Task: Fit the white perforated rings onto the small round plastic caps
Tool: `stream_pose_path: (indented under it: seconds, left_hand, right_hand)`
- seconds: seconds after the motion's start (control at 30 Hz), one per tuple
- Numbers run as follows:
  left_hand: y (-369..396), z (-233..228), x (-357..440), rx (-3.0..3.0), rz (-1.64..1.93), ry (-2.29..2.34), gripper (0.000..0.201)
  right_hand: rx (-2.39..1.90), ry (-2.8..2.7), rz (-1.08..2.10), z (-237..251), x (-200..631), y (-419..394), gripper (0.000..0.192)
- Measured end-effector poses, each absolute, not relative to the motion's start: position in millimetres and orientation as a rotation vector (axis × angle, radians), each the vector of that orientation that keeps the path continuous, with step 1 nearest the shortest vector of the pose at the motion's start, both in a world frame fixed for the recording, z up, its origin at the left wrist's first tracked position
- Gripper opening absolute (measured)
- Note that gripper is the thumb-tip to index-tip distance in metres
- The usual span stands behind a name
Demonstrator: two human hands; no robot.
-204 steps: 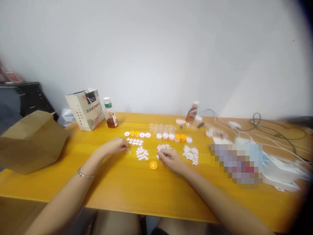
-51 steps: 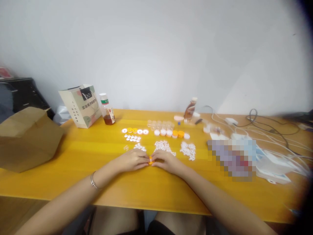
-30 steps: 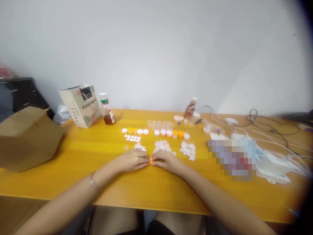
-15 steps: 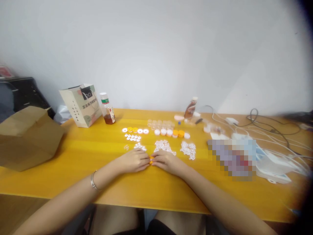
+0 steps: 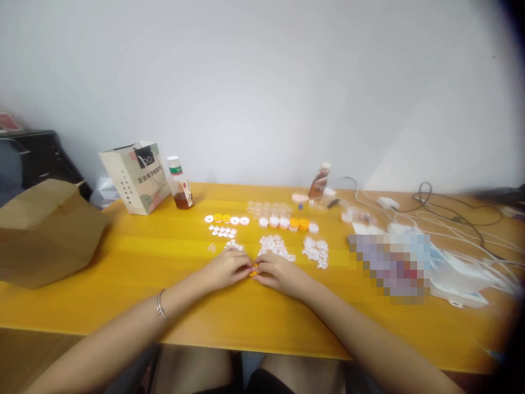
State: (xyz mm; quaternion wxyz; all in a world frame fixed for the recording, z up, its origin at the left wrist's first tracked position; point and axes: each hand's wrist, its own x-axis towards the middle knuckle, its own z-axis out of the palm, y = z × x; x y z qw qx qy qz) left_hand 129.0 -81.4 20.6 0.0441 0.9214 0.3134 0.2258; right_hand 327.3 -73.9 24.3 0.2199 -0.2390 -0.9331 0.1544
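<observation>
Between my fingertips is a small orange cap [image 5: 254, 270], mostly covered by them. My left hand [image 5: 227, 268] closes on it from the left, and my right hand [image 5: 281, 271] grips its other side. Just beyond lie a pile of small white plastic rings [image 5: 274, 247] and a group of small white pieces [image 5: 233, 245]. A second pile of white pieces [image 5: 315, 252] sits to the right. Farther back runs a row of orange caps and white caps [image 5: 284, 222], with ring-shaped caps [image 5: 226, 219] to its left. Clear plastic cups [image 5: 270, 209] stand behind them.
At the left stand a brown paper bag [image 5: 45, 235], a printed carton bag [image 5: 135, 178] and a bottle of dark liquid [image 5: 179, 183]. Another bottle [image 5: 320, 181] is at the back. Tangled cables [image 5: 451, 219] and a white power strip [image 5: 459, 293] spread over the right side.
My left hand's fingers have shifted slightly around the orange cap, and more of the cap shows. The piles and rows lie as before.
</observation>
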Motion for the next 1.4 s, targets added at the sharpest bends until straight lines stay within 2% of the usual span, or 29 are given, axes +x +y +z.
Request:
stream_pose_path:
  seconds: [0.37,0.7,1.4]
  left_hand:
    - [-83.7,20.4,131.1,2.817,0.723,1.012,0.016]
    - [-86.5,33.2,125.6,2.88,0.962,1.062,0.015]
    - [-82.4,30.3,124.4,2.918,0.997,1.038,0.014]
  right_hand:
    - [-0.683,-2.447,0.573,21.4,324.8,-73.4,0.01]
    - [-0.792,-1.792,1.313,10.4,311.2,-77.0,0.027]
    - [-0.789,-1.76,1.319,9.2,309.0,-78.6,0.028]
